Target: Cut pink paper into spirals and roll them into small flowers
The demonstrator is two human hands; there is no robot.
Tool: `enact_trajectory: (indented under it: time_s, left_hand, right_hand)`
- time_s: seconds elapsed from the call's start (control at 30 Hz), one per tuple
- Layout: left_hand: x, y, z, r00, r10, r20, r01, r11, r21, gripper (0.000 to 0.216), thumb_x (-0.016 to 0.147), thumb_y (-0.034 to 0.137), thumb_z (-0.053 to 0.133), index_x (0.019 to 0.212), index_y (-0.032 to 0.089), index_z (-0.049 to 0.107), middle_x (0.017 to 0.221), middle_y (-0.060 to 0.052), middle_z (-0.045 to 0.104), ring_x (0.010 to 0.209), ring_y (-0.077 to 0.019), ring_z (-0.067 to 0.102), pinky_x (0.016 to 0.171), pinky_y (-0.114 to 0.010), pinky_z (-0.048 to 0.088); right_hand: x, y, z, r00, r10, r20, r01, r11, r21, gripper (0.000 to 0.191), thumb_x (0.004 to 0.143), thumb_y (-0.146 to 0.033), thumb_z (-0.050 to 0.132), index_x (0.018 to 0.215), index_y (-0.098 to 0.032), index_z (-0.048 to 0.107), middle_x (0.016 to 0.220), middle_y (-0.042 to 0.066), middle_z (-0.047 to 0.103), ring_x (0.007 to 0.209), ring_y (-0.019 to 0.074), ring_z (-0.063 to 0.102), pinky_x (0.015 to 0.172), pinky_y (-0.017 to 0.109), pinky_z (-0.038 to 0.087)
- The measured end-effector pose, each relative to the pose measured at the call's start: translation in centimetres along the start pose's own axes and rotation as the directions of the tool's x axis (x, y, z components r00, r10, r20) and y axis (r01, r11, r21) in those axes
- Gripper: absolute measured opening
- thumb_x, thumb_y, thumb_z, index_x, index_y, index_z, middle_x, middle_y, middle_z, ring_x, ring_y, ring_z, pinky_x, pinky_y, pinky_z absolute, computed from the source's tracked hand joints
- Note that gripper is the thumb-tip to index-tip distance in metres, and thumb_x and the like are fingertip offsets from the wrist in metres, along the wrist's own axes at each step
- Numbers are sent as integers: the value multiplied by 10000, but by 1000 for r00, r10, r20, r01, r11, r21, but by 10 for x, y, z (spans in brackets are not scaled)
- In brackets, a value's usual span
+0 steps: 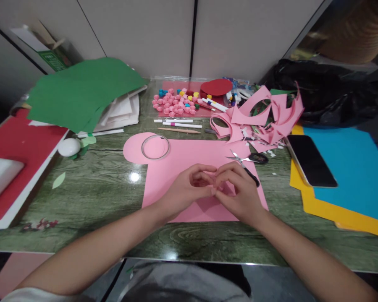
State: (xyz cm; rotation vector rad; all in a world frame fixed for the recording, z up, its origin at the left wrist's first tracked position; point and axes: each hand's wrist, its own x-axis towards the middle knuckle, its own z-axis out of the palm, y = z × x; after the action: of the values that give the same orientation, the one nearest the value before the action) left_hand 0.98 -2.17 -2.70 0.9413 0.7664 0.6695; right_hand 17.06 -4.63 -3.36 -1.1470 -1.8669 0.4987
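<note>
My left hand (193, 180) and my right hand (237, 188) meet at the fingertips above a pink paper sheet (164, 180). Both are closed, with fingers curled and thumbs nearly touching. Between them shows a small pink paper piece, mostly hidden by the fingers; its shape is unclear. Close to my right hand lie open scissors (257, 158) with black handles, blades on the sheet. A clear round ring or lid (155, 147) rests at the sheet's upper left, over a pink paper circle (132, 147).
Behind are a clear tray with many small pink rolled pieces (173, 102), white pens (182, 125) and a pointed wooden stick (179, 131). Pink paper offcuts (264, 115) and a phone (311, 161) lie right. Green paper (85, 90) and a white egg-shaped object (69, 147) are left.
</note>
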Motion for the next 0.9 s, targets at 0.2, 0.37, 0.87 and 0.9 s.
enact_trajectory:
  time_s: [0.2,0.37,0.87,0.9]
  left_hand:
    - [2,1,-5,1000,9,25,-8,999,-33,368,693,127,683,1036,160,553,757,14,590,727,-101,554,720,-249,413]
    - [2,3,-6,999,37,39,-39,998,47,362,705,132,670,1047,159,555,740,21,570,713,-90,533,709,-238,400]
    - [8,1,-16,990,108,-89,-107,994,10,348,724,179,650,1053,180,537,859,-30,636,716,-117,595,695,-267,442]
    - [8,2,-17,989,111,-98,-112,994,-9,344,725,176,647,1051,177,536,857,-30,639,707,-115,595,689,-265,442]
  right_hand:
    - [-1,1,-3,1000,-9,22,9,1000,15,170,722,-74,615,799,-223,591,850,16,538,809,152,540,699,301,461]
    - [-2,2,-2,999,-30,30,29,999,15,177,745,-84,603,834,-236,622,849,19,549,807,153,553,698,307,481]
    - [19,9,17,992,98,-85,-98,995,1,92,731,-143,644,732,-235,640,770,3,548,761,166,561,685,321,473]
    - [23,8,18,991,99,-86,-99,995,4,92,723,-141,650,704,-226,624,756,0,542,753,164,556,677,314,467]
